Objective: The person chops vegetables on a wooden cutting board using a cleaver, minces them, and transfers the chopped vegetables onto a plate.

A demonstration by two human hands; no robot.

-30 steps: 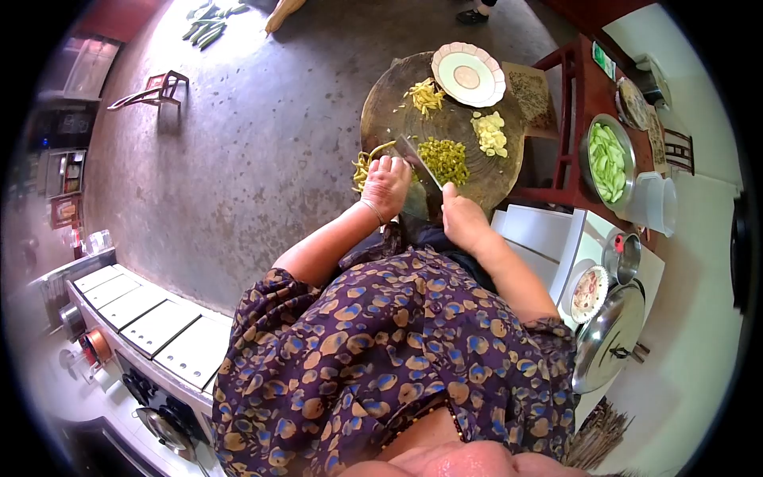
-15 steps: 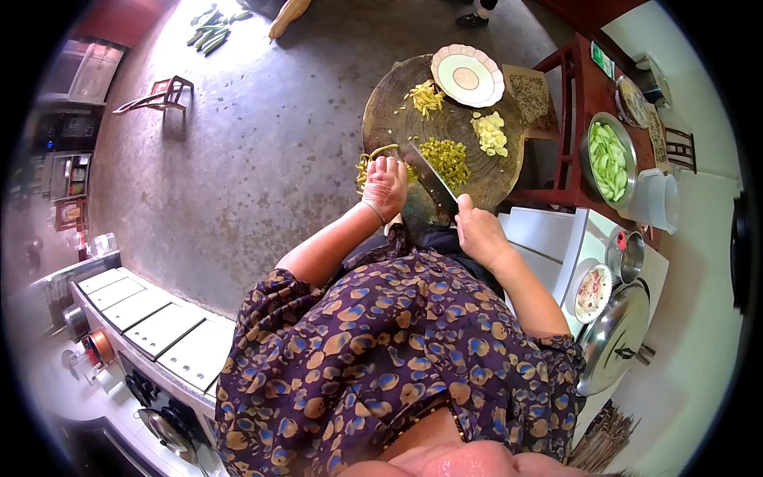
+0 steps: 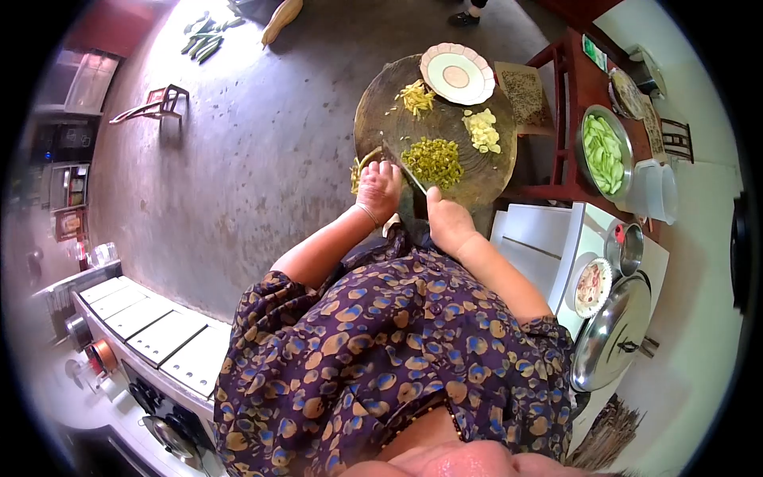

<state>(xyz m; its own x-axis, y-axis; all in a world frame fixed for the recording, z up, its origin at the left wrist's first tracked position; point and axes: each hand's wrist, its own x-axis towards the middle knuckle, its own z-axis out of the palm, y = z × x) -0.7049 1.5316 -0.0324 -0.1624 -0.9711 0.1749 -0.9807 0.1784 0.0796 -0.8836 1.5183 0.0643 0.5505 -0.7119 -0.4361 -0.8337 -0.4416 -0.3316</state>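
A round wooden chopping block [image 3: 380,119] stands in front of me. On its near left side my left hand [image 3: 379,191] is closed, fingers together, pressing down on long green pickled beans [image 3: 362,163]. My right hand [image 3: 451,226] grips the handle of a kitchen knife [image 3: 412,178], its blade slanting to the far left beside my left fingertips. To the right of the blade spreads a pile of chopped green pieces [image 3: 433,161]. Farther off lie yellow strips [image 3: 417,98] and pale slices [image 3: 482,131], near a scalloped plate [image 3: 477,94].
At right, a red wooden table [image 3: 568,48] bears a metal bowl [image 3: 586,171] of green slices. A lidded pan [image 3: 608,342] and a small plate [image 3: 579,302] sit nearer. Leftward are a small stool [image 3: 165,102] and a tiled counter [image 3: 143,318]. Green vegetables [image 3: 205,44] lie on the floor.
My right hand has moved left with the knife, whose blade now shows nearly edge-on, closer to my left hand. The chopped green pile looks more spread out. The whole view has shifted slightly.
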